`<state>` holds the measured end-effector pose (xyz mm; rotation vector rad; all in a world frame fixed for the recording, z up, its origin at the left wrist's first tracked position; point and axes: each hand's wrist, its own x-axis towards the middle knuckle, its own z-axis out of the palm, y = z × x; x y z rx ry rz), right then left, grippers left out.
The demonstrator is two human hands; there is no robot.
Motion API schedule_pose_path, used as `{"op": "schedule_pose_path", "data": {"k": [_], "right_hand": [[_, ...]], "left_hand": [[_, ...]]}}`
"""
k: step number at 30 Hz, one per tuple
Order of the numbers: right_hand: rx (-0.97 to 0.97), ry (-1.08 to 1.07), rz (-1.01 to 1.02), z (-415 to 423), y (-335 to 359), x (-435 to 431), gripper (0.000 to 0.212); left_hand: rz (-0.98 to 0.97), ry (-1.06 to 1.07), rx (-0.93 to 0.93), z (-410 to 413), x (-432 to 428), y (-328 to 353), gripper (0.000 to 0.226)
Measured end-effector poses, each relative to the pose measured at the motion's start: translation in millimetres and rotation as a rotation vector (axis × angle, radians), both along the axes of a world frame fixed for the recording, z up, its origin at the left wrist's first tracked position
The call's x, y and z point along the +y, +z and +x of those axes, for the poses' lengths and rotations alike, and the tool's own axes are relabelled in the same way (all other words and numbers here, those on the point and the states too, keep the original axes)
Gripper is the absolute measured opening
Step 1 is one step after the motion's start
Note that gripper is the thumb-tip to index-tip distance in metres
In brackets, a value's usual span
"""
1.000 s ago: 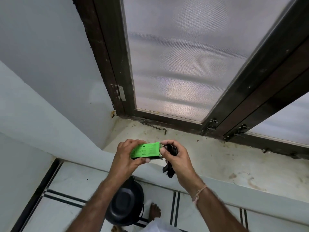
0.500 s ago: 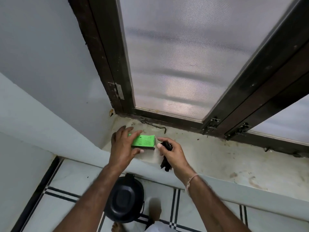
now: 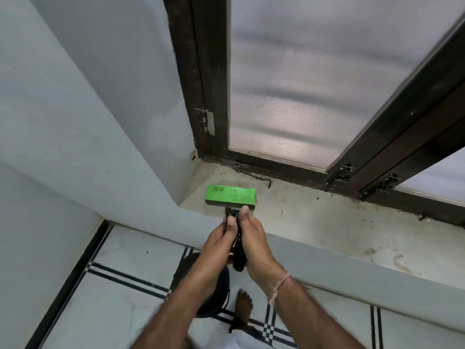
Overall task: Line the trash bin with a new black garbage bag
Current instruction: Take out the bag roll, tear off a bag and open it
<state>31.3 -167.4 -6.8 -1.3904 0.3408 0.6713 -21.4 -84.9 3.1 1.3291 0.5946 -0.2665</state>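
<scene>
Both hands hold the folded black bag (image 3: 237, 244) between them, over the front edge of the sill (image 3: 314, 222). Left hand (image 3: 221, 239): grip closed on the bag's upper end, thumb on top. Right hand (image 3: 253, 235): grip likewise clamped on it from the other side, thumb up. Bag is still a tight dark bundle; long axis runs roughly top to bottom in view, lower end hanging free below the palms.

Key relation: the bin (image 3: 208, 285) stands on the floor directly below the hands, mostly hidden by the left forearm, nearer the left hand. Bag must open first, then go straight down.

Versus the earlier frames: the green box (image 3: 230, 195) was in the left hand; it now lies flat on the sill just beyond the fingertips, released. Left hand has moved across to join the right on the bag.

Judgement: step in hand is unfolding; lining not yet begun.
</scene>
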Motion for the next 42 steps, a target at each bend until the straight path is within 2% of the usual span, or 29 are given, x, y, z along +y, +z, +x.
{"op": "schedule_pose_path", "data": {"k": [3, 8, 10, 13, 16, 20, 22, 24, 28, 32, 34, 38, 42], "right_hand": [[-0.002, -0.011, -0.108, -20, -1, 22, 0.054], [0.014, 0.059, 0.023, -66, 5, 56, 0.051], [-0.034, 0.126, 0.008, -90, 2, 66, 0.044], [-0.070, 0.124, -0.047, -139, -4, 91, 0.035], [-0.085, 0.045, -0.073, -189, -2, 121, 0.035], [-0.184, 0.016, -0.185, -262, 11, 171, 0.043], [-0.215, 0.018, -0.189, -288, 17, 188, 0.044], [-0.222, -0.003, -0.178, -313, 27, 200, 0.035], [-0.170, -0.086, -0.181, -343, 31, 196, 0.024], [-0.147, -0.081, -0.206, -368, 27, 190, 0.020], [-0.204, -0.074, -0.211, -378, 26, 188, 0.024], [-0.377, 0.062, -0.218, -390, 30, 179, 0.029], [-0.421, 0.153, -0.222, -396, 36, 173, 0.023]], "left_hand": [[-0.055, 0.063, 0.023, -17, 16, 3, 0.043], [-0.234, 0.323, 0.100, -72, 67, -6, 0.026], [-0.333, 0.429, 0.088, -96, 95, -9, 0.026], [-0.345, 0.528, 0.061, -141, 143, -13, 0.024], [-0.312, 0.449, 0.077, -194, 183, -21, 0.028], [-0.318, 0.136, 0.058, -274, 228, -12, 0.060], [-0.224, 0.091, 0.009, -300, 241, -4, 0.057], [-0.148, 0.178, 0.015, -325, 254, -1, 0.051], [-0.207, 0.229, -0.023, -359, 266, -3, 0.037], [-0.209, 0.265, -0.033, -383, 261, -2, 0.025], [-0.137, 0.198, -0.029, -395, 260, -1, 0.025], [-0.047, -0.059, -0.101, -406, 263, 6, 0.048], [-0.042, -0.175, -0.218, -401, 244, 16, 0.036]]}}
